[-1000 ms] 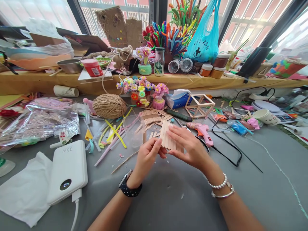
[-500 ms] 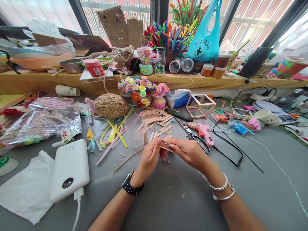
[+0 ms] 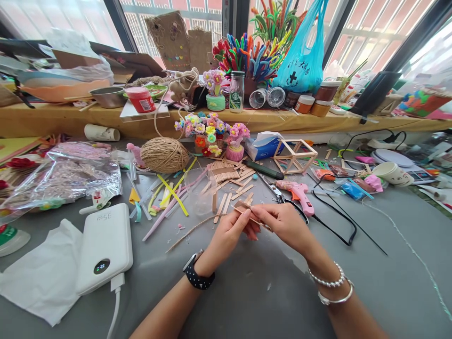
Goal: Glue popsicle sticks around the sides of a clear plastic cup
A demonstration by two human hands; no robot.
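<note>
Over the middle of the grey table, my left hand [image 3: 230,231] and my right hand [image 3: 286,227] meet, both closed on wooden craft sticks [image 3: 242,205]. The sticks slant down to the right between my fingers and look joined or stacked; fingers hide how many there are. Just beyond my left hand lie loose craft sticks [image 3: 222,207], with a bigger pile of sticks [image 3: 226,172] behind them. A clear plastic cup [image 3: 201,193] stands left of these. Right of my right hand are scissors [image 3: 299,210] and a pink glue gun [image 3: 300,195].
A stick frame [image 3: 295,157] and a green-handled tool [image 3: 263,169] lie farther back. Left are a twine ball [image 3: 165,155], a white power bank [image 3: 105,247] with its cable, and a tissue [image 3: 42,273]. A black cord [image 3: 348,221] curls at right. Jars and flowers line the back ledge [image 3: 134,123].
Both hands have shifted slightly right, and the craft sticks have turned so that more of their flat sides show. The power bank's display is now lit.
</note>
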